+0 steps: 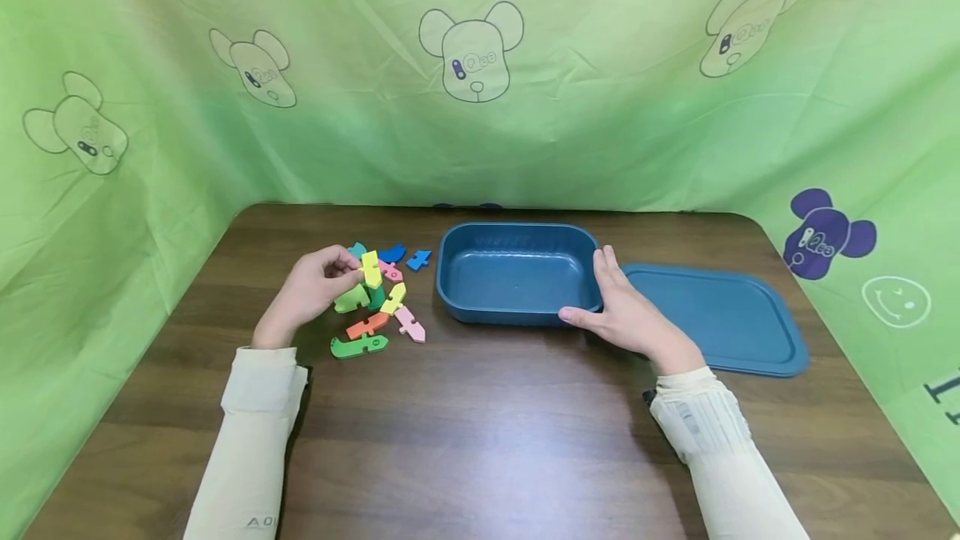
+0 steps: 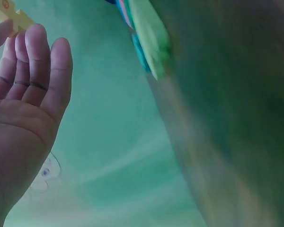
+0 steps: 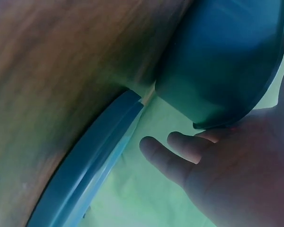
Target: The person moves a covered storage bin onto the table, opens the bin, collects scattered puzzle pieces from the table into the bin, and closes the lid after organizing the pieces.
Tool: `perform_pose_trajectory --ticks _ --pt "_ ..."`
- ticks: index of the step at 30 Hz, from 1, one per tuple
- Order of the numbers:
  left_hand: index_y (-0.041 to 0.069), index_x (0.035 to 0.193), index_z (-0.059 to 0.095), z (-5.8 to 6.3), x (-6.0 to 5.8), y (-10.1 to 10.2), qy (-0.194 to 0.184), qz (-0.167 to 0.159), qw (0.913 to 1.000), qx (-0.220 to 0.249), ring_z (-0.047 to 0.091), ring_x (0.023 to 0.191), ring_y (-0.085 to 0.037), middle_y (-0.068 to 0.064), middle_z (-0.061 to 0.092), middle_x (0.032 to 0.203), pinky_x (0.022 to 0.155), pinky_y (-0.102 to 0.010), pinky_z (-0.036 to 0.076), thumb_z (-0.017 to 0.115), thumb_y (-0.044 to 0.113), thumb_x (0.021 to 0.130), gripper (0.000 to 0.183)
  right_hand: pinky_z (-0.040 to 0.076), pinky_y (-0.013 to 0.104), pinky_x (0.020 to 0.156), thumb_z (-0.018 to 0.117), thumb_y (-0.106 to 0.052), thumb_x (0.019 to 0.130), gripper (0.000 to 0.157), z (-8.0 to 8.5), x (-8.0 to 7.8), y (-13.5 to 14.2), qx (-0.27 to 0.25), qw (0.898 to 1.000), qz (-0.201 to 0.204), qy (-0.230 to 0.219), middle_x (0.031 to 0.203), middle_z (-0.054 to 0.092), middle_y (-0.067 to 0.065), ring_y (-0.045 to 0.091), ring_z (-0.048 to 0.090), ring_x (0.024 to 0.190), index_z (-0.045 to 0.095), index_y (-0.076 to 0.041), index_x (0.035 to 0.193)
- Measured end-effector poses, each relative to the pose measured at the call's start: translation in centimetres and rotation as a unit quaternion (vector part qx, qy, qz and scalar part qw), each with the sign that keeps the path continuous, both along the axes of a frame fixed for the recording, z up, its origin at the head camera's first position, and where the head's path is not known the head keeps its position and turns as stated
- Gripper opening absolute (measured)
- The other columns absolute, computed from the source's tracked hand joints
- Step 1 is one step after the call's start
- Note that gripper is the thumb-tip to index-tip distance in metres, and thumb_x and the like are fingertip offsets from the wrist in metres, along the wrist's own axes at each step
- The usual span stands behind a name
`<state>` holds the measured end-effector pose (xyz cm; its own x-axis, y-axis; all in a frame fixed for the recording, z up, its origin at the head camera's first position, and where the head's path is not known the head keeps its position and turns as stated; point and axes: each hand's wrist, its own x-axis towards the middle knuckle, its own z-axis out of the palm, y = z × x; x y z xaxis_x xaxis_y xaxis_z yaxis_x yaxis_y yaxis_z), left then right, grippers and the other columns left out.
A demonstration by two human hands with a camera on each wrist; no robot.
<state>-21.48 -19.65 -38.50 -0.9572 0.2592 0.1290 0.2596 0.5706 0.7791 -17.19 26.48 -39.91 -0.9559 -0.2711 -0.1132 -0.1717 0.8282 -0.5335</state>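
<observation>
My left hand [image 1: 318, 286] pinches a yellow puzzle piece [image 1: 371, 270] between thumb and fingertips, above a loose pile. In the left wrist view the yellow piece [image 2: 12, 16] shows a small printed mark. Around it lie a green piece with a rounded end [image 1: 358, 346], an orange piece [image 1: 367, 325], a pink piece [image 1: 410, 324], another yellow piece [image 1: 393, 298] and a blue piece [image 1: 419, 260]. My right hand [image 1: 626, 311] rests against the right end of a blue plastic box [image 1: 517, 317], fingers extended along its rim. No pieces show inside the box.
A flat blue lid [image 1: 723, 319] lies right of the box, partly behind my right hand. The brown wooden table [image 1: 465, 423] ends at a green curtain [image 1: 480, 148] printed with bear heads, which also hangs along both sides.
</observation>
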Motion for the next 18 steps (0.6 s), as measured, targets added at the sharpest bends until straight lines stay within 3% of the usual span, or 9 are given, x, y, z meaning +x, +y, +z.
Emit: perform_pose_trajectory --ticks 9,13,18 --pt "0.004 0.099 0.066 1.8 -1.6 4.2 0.02 -0.032 0.9987 0.035 0.057 0.082 -0.025 -0.009 0.063 0.089 0.071 -0.031 0.047 0.07 0.008 0.094 0.008 0.013 0.06 0.116 0.059 -0.067 0.092 0.117 0.1 0.1 -0.1 0.009 1.0 0.0 0.0 0.163 -0.02 0.018 0.04 -0.005 0.151 -0.01 0.003 0.157" --pt "0.002 0.097 0.065 2.3 -2.5 6.1 0.016 -0.053 0.9966 0.06 0.057 0.079 -0.025 -0.01 0.062 0.087 0.066 -0.028 0.048 0.07 0.008 0.094 0.009 0.014 0.06 0.116 0.058 -0.068 0.092 0.117 -0.1 0.1 -0.1 0.013 1.0 0.0 0.004 0.164 -0.017 0.02 0.039 -0.004 0.151 -0.008 0.003 0.157" --pt "0.003 0.097 0.064 2.7 -3.5 8.4 0.017 -0.078 0.9942 0.073 0.055 0.08 -0.024 -0.009 0.06 0.087 0.07 -0.029 0.046 0.067 0.009 0.094 0.007 0.014 0.06 0.116 0.057 -0.071 0.09 0.119 -0.2 0.1 0.0 0.009 1.0 -0.003 0.002 0.164 -0.018 0.018 0.038 -0.005 0.151 -0.009 0.001 0.158"
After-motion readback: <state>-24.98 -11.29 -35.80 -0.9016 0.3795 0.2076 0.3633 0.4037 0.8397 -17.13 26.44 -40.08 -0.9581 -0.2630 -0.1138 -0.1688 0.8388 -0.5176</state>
